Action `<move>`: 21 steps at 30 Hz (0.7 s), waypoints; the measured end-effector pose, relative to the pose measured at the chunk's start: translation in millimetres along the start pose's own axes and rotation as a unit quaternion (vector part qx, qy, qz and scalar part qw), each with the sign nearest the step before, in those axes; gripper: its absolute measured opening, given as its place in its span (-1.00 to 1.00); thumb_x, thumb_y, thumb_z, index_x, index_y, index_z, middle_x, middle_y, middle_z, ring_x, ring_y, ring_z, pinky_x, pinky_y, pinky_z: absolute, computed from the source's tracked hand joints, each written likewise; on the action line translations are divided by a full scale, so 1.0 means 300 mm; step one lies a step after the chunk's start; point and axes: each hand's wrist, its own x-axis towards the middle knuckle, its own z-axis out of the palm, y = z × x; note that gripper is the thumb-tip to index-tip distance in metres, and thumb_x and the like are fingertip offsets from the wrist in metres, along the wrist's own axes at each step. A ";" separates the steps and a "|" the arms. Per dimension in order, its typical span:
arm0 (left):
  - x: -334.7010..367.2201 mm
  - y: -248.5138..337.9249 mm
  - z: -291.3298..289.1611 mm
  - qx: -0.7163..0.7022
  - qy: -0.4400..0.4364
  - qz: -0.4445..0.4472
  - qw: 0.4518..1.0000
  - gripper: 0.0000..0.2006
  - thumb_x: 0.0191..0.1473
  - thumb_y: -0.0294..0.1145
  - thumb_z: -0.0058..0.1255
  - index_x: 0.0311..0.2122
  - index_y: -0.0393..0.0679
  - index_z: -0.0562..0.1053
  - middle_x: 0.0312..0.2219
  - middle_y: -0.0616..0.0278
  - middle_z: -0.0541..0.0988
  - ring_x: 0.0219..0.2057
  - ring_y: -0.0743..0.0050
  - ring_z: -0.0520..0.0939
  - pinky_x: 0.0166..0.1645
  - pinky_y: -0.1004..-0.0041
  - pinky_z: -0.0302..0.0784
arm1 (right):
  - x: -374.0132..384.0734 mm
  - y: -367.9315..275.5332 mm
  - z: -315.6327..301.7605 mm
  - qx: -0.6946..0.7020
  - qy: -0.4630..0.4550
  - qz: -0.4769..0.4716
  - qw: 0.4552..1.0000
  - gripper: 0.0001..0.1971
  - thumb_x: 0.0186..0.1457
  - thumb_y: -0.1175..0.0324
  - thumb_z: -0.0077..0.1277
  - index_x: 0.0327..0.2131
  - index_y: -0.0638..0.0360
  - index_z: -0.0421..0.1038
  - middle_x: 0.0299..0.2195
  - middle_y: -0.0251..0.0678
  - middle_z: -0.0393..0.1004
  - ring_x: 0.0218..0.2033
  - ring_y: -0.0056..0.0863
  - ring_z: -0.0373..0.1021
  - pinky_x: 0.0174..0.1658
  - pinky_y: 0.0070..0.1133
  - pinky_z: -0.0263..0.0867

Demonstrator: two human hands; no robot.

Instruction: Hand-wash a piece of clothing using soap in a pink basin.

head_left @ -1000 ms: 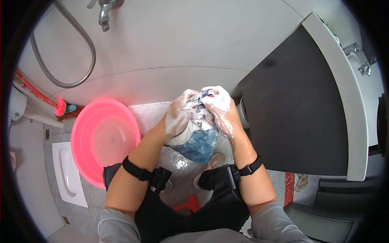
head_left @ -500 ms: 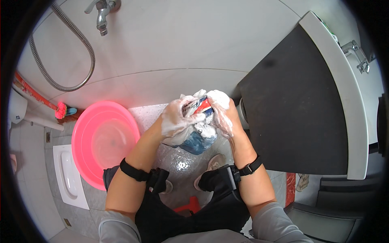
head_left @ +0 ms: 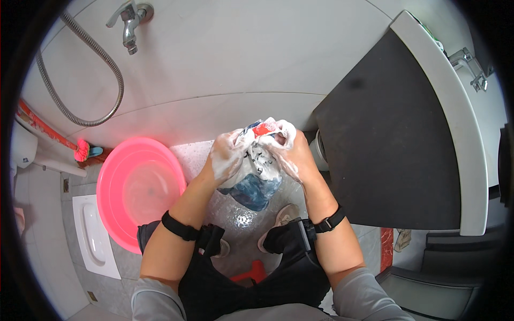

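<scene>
Between my hands hangs a wet, soapy piece of cloth point(head_left: 256, 170), white with dark print, a red patch near the top and a blue lower part. It looks like a garment, but its exact kind does not show. My left hand point(head_left: 229, 155), coated in white suds, grips its left side. On the other side my right hand point(head_left: 293, 155), also foamy, has its fingers curled round a bunched part. Both hands are close together at the top of the cloth, and the blue end dangles above the wet floor. Suds hide some of the fingertips.
A pink basin point(head_left: 140, 195) with a little cloudy liquid stands at the left, beside a white squat toilet point(head_left: 96, 235). A tap point(head_left: 130, 32) and a metal hose point(head_left: 115, 69) are on the wall. A dark cabinet point(head_left: 396, 134) under a washbasin fills the right.
The cloth has been turned and opened out between my hands. More of its white printed part shows, the red patch is smaller and higher, and the blue end hangs slightly lower.
</scene>
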 end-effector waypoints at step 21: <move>-0.020 0.054 0.022 -0.024 0.022 -0.002 0.999 -0.80 0.16 -0.48 -0.15 -0.25 -0.40 0.47 -0.37 0.28 0.54 -0.33 0.66 0.48 -0.22 0.60 0.42 | -0.039 -0.054 0.053 -0.057 0.019 -0.082 0.995 -0.65 -0.04 0.35 0.21 -0.21 0.29 0.37 -0.34 -0.24 0.50 -0.29 -0.44 0.44 -0.16 -0.54 0.34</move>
